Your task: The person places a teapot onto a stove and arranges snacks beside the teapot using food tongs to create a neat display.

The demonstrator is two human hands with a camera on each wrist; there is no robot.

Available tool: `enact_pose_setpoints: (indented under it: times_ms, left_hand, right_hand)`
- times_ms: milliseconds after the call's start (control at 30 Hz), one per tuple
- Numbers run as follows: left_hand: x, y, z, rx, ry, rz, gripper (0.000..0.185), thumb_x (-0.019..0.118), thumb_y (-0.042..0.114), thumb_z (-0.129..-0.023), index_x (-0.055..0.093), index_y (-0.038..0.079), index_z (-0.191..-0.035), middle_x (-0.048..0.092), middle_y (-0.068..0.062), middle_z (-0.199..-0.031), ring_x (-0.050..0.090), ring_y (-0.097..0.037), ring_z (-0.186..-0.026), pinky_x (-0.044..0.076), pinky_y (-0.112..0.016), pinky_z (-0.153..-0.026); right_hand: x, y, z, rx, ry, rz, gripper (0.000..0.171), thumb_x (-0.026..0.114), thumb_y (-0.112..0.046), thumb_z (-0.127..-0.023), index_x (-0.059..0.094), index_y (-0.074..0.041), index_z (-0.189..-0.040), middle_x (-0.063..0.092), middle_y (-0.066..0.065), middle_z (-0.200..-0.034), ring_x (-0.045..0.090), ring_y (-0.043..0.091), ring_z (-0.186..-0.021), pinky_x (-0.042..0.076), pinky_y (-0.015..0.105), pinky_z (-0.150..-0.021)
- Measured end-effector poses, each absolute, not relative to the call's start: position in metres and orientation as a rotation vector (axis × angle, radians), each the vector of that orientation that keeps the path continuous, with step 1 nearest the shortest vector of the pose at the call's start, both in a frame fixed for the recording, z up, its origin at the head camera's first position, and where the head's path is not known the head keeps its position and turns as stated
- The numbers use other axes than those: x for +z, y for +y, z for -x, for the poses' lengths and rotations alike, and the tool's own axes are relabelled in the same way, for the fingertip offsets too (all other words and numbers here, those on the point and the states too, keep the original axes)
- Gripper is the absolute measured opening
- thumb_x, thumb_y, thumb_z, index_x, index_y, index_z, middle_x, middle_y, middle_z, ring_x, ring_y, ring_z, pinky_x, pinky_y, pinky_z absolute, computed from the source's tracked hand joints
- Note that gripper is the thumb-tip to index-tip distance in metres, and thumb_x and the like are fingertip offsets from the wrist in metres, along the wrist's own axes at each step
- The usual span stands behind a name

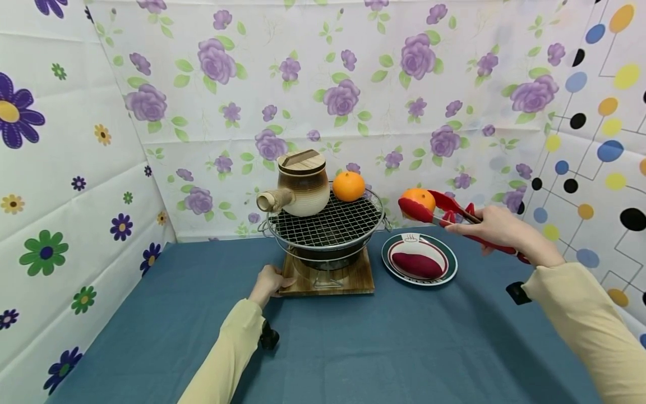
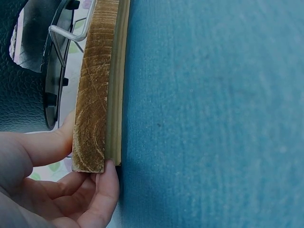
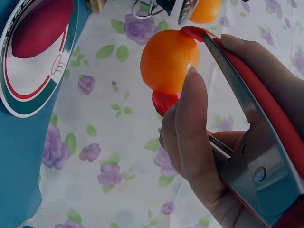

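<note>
My right hand (image 1: 497,225) grips red-and-metal tongs (image 3: 256,109), whose red tips hold an orange (image 3: 169,61) in the air above and behind a plate. On that green-rimmed plate (image 1: 451,247) lies a purple sweet potato (image 1: 416,265). With thumb and fingers, my left hand (image 1: 267,282) pinches the left front corner of a wooden board (image 2: 97,95). A round grill (image 1: 328,227) stands on the board. Its wire mesh carries a clay teapot (image 1: 305,191) with a wooden lid and a side handle, and a second orange (image 1: 349,186) to the teapot's right.
A blue cloth (image 1: 343,348) covers the table. Floral sheeting (image 1: 303,73) hangs behind it, with a flower-patterned sheet (image 1: 75,185) at the left and a dotted sheet (image 1: 595,168) at the right. Metal loop handles stick out from the grill's sides.
</note>
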State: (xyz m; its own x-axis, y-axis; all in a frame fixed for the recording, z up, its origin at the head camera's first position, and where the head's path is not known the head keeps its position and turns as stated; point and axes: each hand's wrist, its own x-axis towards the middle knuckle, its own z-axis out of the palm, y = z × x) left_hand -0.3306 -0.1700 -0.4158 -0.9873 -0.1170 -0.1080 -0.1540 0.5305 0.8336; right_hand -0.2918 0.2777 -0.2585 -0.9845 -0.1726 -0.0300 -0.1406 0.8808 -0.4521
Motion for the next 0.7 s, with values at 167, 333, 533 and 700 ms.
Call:
enact_pose_setpoints:
  times_ms: [167,333,533,700]
  left_hand:
    - [-0.416,-0.171,0.330,1.497,2.704,0.230,0.047,0.071,0.009,-0.079,0.050,-0.016,-0.112,0.053,-0.026,-0.097,0.058,-0.032,-0.078,0.052,-0.038,-0.056]
    - [-0.416,-0.172,0.330,1.491,2.689,0.223,0.052,0.069,0.009,-0.081,0.045,-0.017,-0.118,0.049,-0.030,-0.108,0.057,-0.035,-0.085,0.052,-0.037,-0.058]
    - [-0.416,-0.171,0.330,1.487,2.687,0.227,0.050,0.069,0.009,-0.081,0.046,-0.016,-0.117,0.051,-0.028,-0.102,0.058,-0.032,-0.080,0.052,-0.037,-0.058]
    - [-0.415,-0.171,0.330,1.505,2.689,0.215,0.035,0.069,0.009,-0.081,0.055,-0.013,-0.104,0.052,-0.016,-0.074,0.053,-0.020,-0.058,0.051,-0.037,-0.057]
  right_hand:
    - [-0.255,0.277,0.290,-0.711,2.988,0.272,0.063,0.057,-0.062,-0.077,0.045,0.000,-0.080,0.053,0.008,-0.054,0.057,0.021,-0.048,0.037,0.034,-0.053]
    - [-0.252,0.275,0.289,-0.708,2.989,0.286,0.061,0.056,-0.061,-0.079,0.045,-0.001,-0.081,0.053,0.008,-0.055,0.057,0.021,-0.049,0.037,0.034,-0.053]
    - [-0.247,0.273,0.287,-0.701,2.986,0.290,0.061,0.055,-0.062,-0.079,0.045,-0.001,-0.081,0.054,0.008,-0.055,0.058,0.021,-0.050,0.038,0.034,-0.053]
    - [-0.243,0.271,0.287,-0.711,2.981,0.293,0.062,0.055,-0.062,-0.079,0.047,-0.001,-0.085,0.054,0.008,-0.055,0.058,0.021,-0.050,0.038,0.034,-0.054]
